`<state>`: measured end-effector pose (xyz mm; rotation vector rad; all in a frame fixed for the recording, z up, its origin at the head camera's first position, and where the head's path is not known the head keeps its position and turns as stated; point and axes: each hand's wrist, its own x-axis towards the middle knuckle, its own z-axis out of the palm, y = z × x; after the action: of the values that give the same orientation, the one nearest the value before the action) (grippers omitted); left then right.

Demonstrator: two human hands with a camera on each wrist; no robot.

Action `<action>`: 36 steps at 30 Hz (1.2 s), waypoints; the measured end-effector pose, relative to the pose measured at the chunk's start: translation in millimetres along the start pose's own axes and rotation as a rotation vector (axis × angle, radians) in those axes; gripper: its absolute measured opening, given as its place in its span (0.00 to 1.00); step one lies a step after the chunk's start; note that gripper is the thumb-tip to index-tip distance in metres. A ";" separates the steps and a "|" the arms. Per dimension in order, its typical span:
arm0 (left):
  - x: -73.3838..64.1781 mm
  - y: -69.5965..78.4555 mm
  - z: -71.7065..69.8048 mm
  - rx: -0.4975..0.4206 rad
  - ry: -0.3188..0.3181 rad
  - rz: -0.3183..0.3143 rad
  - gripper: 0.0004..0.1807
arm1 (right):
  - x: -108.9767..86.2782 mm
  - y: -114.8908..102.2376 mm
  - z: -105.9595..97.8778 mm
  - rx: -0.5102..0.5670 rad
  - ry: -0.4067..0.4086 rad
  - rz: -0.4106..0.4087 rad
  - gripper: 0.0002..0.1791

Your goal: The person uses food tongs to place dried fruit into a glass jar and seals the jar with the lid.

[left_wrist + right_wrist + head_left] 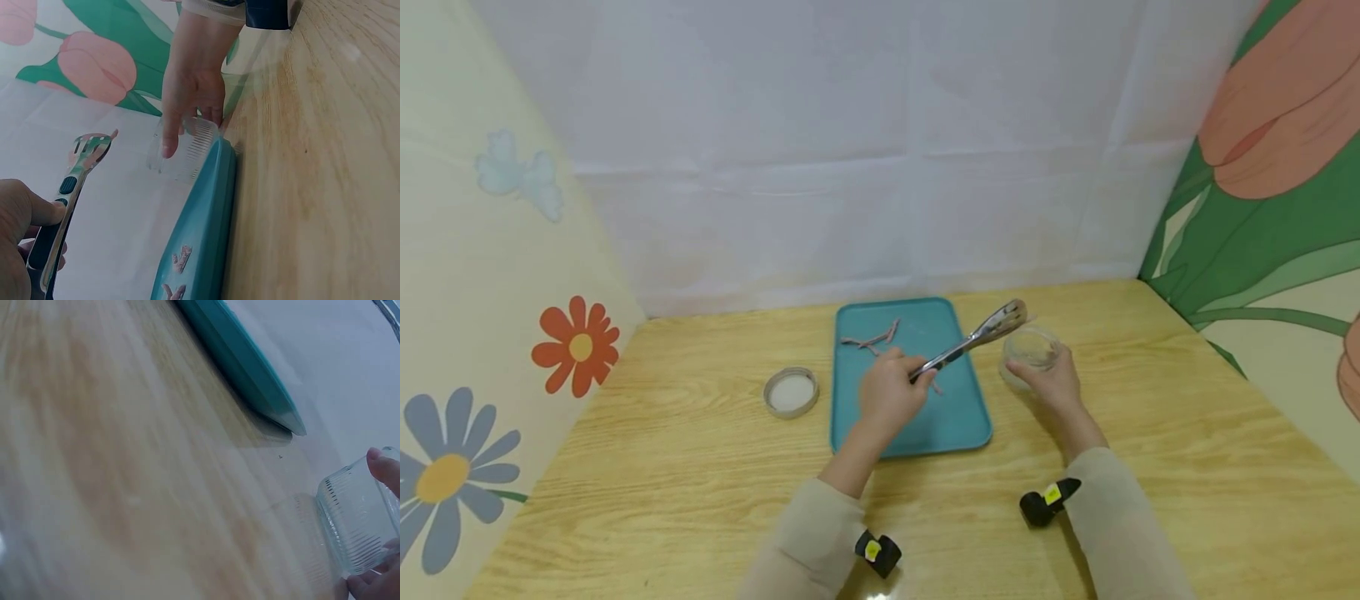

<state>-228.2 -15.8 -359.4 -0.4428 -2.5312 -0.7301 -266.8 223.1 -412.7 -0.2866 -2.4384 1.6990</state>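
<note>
My left hand (pixel 892 387) grips a pair of metal tongs (pixel 973 339) over the blue tray, their head pointing up and right toward the jar. In the left wrist view a small pinkish bit (pixel 114 134) sticks out at the tip of the tongs. With thumb and fingers around its side, my right hand (pixel 1054 379) holds a clear ribbed glass jar (pixel 353 512) on the table, right of the tray. Thin pinkish strips (pixel 872 340) lie on the tray (pixel 925 437); another small piece (pixel 936 388) shows beside my left hand, which hides part of the tray.
A round lid (pixel 791 392) with a pale inside lies on the wooden table (pixel 700 450), left of the tray. A white cloth backdrop (pixel 790 217) stands behind, and painted flower panels flank both sides.
</note>
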 end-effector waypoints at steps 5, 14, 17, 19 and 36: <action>1.1 2.1 5.5 0.015 -0.030 -0.017 0.10 | 0.4 1.3 0.8 -0.001 0.007 -0.006 0.53; 3.4 9.5 16.7 0.029 -0.076 -0.036 0.11 | 1.2 3.5 1.2 0.013 0.011 -0.011 0.53; 3.3 11.0 19.7 0.043 -0.093 -0.043 0.12 | 1.4 3.8 2.3 0.029 0.021 -0.024 0.52; 3.4 11.1 21.9 0.068 -0.094 -0.035 0.13 | 1.6 3.9 3.0 0.040 0.024 -0.027 0.52; 5.8 12.2 32.2 0.118 -0.076 0.029 0.05 | -0.6 2.5 1.9 0.030 0.002 -0.006 0.54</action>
<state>-238.9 13.3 -375.5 -0.4742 -2.6155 -0.5591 -266.4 222.0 -415.7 -0.2763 -2.4072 1.7302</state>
